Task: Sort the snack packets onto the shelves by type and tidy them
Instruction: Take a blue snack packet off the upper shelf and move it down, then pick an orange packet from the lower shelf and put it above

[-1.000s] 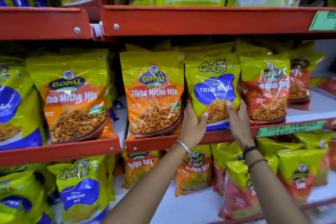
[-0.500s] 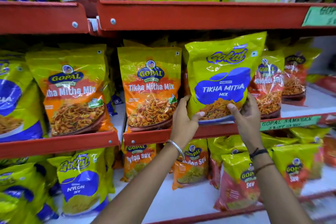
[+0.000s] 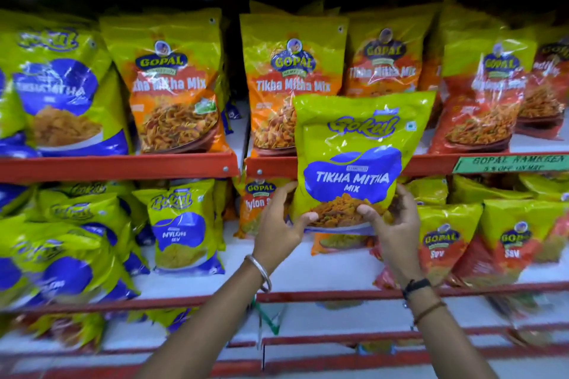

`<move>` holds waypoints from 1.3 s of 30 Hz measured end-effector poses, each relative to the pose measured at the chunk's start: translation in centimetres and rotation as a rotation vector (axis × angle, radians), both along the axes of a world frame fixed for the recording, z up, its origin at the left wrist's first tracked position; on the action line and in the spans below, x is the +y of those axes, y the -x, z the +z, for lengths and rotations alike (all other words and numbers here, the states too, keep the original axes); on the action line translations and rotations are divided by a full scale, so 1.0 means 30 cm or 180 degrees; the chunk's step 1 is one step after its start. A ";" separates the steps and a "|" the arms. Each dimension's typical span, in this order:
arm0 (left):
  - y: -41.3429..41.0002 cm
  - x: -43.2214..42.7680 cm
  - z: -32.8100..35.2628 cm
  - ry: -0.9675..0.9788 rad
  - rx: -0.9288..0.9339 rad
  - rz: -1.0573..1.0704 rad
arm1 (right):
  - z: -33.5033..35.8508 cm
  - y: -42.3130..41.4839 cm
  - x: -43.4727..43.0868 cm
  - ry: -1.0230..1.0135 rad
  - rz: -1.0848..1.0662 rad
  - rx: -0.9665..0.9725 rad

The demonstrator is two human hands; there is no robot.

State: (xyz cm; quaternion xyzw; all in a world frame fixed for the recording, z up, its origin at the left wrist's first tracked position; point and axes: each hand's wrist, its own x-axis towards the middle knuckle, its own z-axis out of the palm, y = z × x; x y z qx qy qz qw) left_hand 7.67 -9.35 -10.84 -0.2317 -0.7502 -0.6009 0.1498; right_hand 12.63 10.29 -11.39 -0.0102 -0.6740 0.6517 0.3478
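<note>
Both my hands hold a yellow-green and blue Gokul Tikha Mitha Mix packet [image 3: 354,160] by its bottom corners, in front of the red shelf edge [image 3: 123,166]. My left hand [image 3: 281,220] grips its lower left corner, my right hand [image 3: 391,224] its lower right. The packet is off the shelf, upright and slightly tilted. Behind it stand orange Gopal Tikha Mitha Mix packets [image 3: 292,71]. A matching Gokul Tikha Mitha packet [image 3: 58,95] stands at the far left of the same shelf.
More Gopal Tikha Mitha Mix packets [image 3: 175,86] fill the middle shelf, with red Gopal packets [image 3: 486,95] to the right. Below are Gokul Nylon Sev packets [image 3: 181,231], Gopal Nylon Sev [image 3: 255,203] and Gopal Sev packets [image 3: 443,240]. A green price label [image 3: 511,163] hangs on the right.
Both hands have pulled the Gokul packet out of the middle shelf row and brought it down and towards me. The view has tilted downward.
</note>
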 end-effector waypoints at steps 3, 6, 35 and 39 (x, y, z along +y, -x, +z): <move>-0.010 -0.090 -0.154 0.0153 -0.0319 0.0034 | -0.148 0.003 -0.068 0.0020 0.0110 -0.0449; -0.013 -0.158 -0.290 0.0308 -0.0692 0.0068 | -0.253 0.005 -0.136 0.0024 0.0251 -0.0752; 0.117 -0.348 -0.279 0.0308 -0.0102 0.0611 | -0.232 0.173 -0.454 -0.1148 -0.0214 -0.0659; 0.170 -0.454 0.010 0.0189 0.0988 0.0904 | 0.074 0.259 -0.615 -0.0947 -0.0004 0.0156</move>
